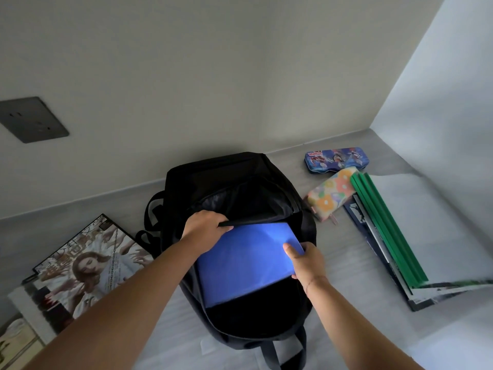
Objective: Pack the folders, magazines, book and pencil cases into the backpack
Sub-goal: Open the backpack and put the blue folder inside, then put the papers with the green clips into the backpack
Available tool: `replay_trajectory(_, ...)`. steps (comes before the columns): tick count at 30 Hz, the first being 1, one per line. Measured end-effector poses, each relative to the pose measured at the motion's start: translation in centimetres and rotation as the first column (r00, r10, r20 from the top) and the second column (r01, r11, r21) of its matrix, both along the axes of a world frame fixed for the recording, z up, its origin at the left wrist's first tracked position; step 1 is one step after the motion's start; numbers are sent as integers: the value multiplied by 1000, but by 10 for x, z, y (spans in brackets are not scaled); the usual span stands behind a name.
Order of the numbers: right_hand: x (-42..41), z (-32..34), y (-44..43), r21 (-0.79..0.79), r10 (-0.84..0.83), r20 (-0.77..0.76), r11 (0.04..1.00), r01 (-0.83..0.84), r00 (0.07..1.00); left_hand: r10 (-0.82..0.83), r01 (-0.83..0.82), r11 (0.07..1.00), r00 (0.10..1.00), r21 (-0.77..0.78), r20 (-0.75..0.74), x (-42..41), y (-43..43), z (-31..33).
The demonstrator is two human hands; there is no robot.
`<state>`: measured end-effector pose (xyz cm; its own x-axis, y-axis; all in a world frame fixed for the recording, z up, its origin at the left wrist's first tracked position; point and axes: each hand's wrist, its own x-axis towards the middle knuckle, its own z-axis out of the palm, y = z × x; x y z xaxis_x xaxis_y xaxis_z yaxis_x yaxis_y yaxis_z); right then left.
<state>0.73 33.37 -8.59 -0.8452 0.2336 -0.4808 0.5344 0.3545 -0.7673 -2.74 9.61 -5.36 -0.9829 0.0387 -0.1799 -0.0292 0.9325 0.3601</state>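
A black backpack (226, 180) lies open on the grey table. My left hand (204, 225) grips the rim of its inner sleeve and holds it open. My right hand (306, 261) pinches the right edge of a blue folder (245, 263), which sits partly inside the bag with its far edge under the sleeve rim. To the right lie a blue printed pencil case (336, 158), a floral pencil case (330, 193) and a stack of green-spined folders (386, 228) on top of a dark book. Magazines (80, 265) lie at the left.
A pale wall runs close behind the table, with a dark socket plate (33, 118) at the left. A white side wall closes off the right corner. The backpack's straps (152, 212) trail out on its left side.
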Motion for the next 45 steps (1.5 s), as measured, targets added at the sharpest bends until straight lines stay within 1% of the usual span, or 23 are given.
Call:
replay_trajectory(2,7,5,8,-39,56,41,998,-54,998,7,-7,1000,1000,12,5,1,0,-1)
replay_trajectory(4,12,7,19,28,152,75,988,-154,986,14,-14,1000,1000,22,4,2,0,-1)
replay_trajectory(5,12,7,21,70,175,77,981,-180,982,19,-20,999,1000,30,7,1,0,-1)
replay_trajectory(6,10,6,22,92,169,77,980,-176,983,26,-26,999,1000,35,11,1,0,-1)
replay_trajectory(9,0,1,12,61,77,81,995,-82,994,19,-19,1000,1000,14,15,0,1,1)
replay_trajectory(12,-8,1,0,68,42,78,997,-48,996,3,-3,1000,1000,-22,8,0,2,3)
replay_trajectory(15,-10,4,-3,127,60,117,989,-75,991,10,-9,999,1000,-36,29,0,3,3)
replay_trajectory(17,-9,10,-1,237,125,115,960,-150,985,19,-18,1000,999,-21,43,2,6,3)
replay_trajectory(19,-4,20,6,445,230,63,865,-234,971,5,-6,1000,998,24,55,5,14,3)
replay_trajectory(20,-2,24,12,520,261,15,822,-231,965,-6,3,999,999,50,54,7,20,4)
replay_trajectory(21,-1,29,20,557,277,-40,804,-209,960,-14,11,997,999,78,42,8,28,5)
replay_trajectory(22,0,32,28,558,281,-88,809,-186,956,-20,19,993,1000,117,12,8,38,7)
replay_trajectory(24,-3,36,48,519,271,-153,840,-156,951,-13,30,965,998,260,-69,3,63,11)
replay_trajectory(26,-7,37,73,521,266,-164,841,-146,950,17,28,901,995,434,-99,-1,97,15)
replay_trajectory(28,-14,41,101,541,240,-176,834,-110,955,37,-16,827,999,562,-25,-4,136,18)
replay_trajectory(30,-23,44,131,548,196,-195,834,-59,961,50,-86,748,996,658,74,-5,175,15)
replay_trajectory(31,-28,46,148,554,173,-199,832,-35,965,53,-124,703,991,700,123,-4,193,13)
replay_trajectory(33,-39,47,188,551,118,-188,835,6,975,13,-175,653,975,737,220,-5,233,11)
replay_trajectory(35,-49,44,228,546,98,-154,838,2,983,-24,-213,635,956,743,294,-8,268,11)
replay_trajectory(37,-59,41,267,542,74,-105,841,-6,992,-11,-252,636,942,729,335,-17,301,7)
replay_trajectory(39,-68,35,303,536,62,-59,844,-21,996,7,-312,615,920,724,391,-29,331,-1)
replay_trajectory(42,-79,27,349,512,76,10,856,-70,997,67,-391,619,890,681,451,-46,367,-19)
replay_trajectory(45,-91,19,381,419,58,54,905,-75,997,147,-488,605,845,629,514,-57,392,-35)
